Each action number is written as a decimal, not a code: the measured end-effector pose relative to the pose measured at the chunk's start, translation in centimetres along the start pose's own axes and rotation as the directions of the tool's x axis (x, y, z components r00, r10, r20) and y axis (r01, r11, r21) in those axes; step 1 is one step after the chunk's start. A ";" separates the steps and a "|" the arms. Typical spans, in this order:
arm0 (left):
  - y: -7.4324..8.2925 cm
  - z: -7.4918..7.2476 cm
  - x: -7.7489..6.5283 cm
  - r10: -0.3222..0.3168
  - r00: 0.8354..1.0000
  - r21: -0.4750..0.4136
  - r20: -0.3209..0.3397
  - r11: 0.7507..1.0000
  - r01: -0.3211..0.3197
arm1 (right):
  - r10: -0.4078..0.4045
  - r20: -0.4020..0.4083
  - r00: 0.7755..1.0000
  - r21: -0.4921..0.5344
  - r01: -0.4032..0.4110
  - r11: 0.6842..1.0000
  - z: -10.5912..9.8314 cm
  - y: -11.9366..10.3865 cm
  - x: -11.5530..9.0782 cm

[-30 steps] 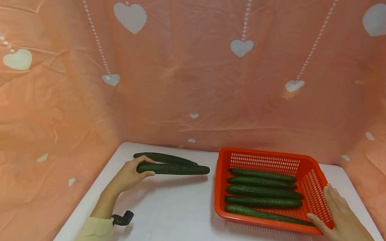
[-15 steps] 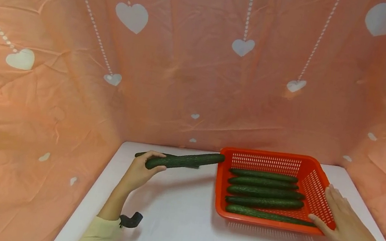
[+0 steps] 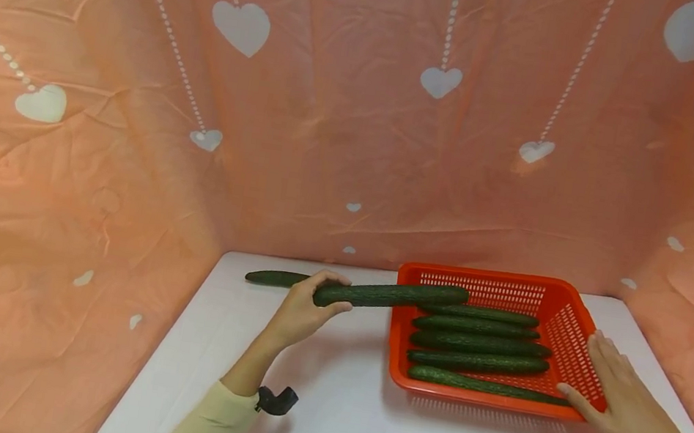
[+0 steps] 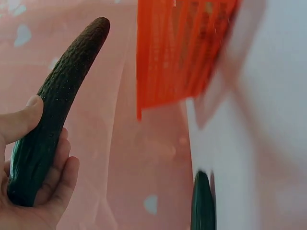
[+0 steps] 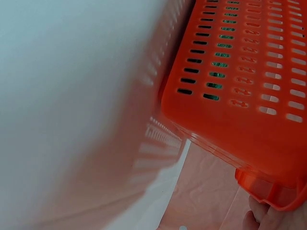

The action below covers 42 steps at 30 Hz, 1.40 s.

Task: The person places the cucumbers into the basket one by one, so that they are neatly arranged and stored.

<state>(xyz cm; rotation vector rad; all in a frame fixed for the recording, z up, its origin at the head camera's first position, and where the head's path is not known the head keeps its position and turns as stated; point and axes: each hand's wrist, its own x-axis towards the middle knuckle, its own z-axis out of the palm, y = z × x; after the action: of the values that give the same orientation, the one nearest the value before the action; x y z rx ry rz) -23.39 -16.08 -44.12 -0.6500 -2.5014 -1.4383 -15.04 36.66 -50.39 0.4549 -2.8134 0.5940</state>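
Note:
My left hand (image 3: 296, 317) grips a dark green cucumber (image 3: 392, 295) near one end, thumb on one side and fingers on the other. The cucumber's far end reaches over the left rim of a red plastic basket (image 3: 488, 400). In the left wrist view this cucumber (image 4: 60, 91) stands tilted, held above the table. Several cucumbers (image 3: 480, 345) lie side by side in the basket. My right hand (image 3: 623, 407) rests at the basket's right side with its fingers straight. Only the fingertips (image 5: 259, 211) show by the basket's handle in the right wrist view.
Another cucumber (image 3: 275, 278) lies on the white table (image 3: 320, 405) at the back left, partly hidden behind my left hand. Peach cloth (image 3: 327, 169) with white hearts walls in the back and sides. The basket stands at the table's right half.
My left hand has lifted the cucumber off the back left area and carried it right, until its tip is over the basket. The right hand and basket stay put.

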 end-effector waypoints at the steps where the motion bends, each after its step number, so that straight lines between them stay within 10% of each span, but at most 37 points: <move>1: 0.2 0.6 0.2 0.016 1.000 -0.003 0.015 1.000 -0.016 | -0.001 -0.003 1.000 -0.001 0.001 1.000 0.0 0.0 0.0; 19: 3.6 9.5 2.8 0.096 0.971 0.072 0.220 0.991 -0.114 | -0.009 -0.035 0.999 -0.007 0.009 1.000 0.3 0.2 -0.2; 42: 5.5 15.8 3.3 0.078 0.948 0.224 0.309 0.963 -0.152 | 0.011 0.001 1.000 -0.013 -0.011 1.000 0.3 0.1 -0.1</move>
<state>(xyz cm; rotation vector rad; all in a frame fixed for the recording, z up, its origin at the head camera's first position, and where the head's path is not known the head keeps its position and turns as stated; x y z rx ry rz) -22.94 0.74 -46.73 -1.0099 -2.7482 -1.0306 -15.02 36.60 -50.72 0.4382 -2.8212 0.5773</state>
